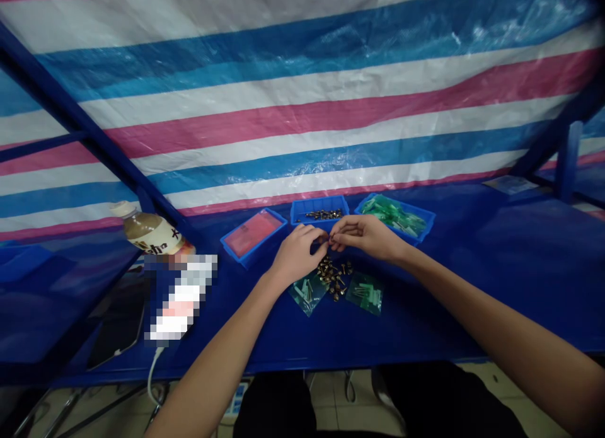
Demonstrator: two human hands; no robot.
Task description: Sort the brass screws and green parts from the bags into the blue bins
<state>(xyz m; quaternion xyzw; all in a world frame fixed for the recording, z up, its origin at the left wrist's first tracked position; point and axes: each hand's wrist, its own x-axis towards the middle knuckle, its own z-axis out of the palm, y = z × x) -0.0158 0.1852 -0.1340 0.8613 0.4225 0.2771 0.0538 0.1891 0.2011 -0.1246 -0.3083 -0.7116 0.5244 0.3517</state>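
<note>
My left hand (299, 254) and my right hand (363, 236) meet over the table, fingertips pinched close together. Something small and dark may be between them, but I cannot make it out. Just below lies a loose pile of brass-coloured screw-like pieces (334, 278). A small clear bag (308, 293) with pale green sticks and metal pieces rests beneath my left wrist. Another such bag (365, 294) lies to the right of the pile. Behind my hands stands a blue bin (319, 202) holding more brass-coloured pieces.
A blue bin (242, 259) with flat red packets stands left, another (428, 227) with green packets right. Further left are a bottle (151, 231), a dark phone-like slab (118, 331) and a blurred-out item with a white cable (152, 368). Striped sheeting (302, 123) hangs behind the blue table (496, 261).
</note>
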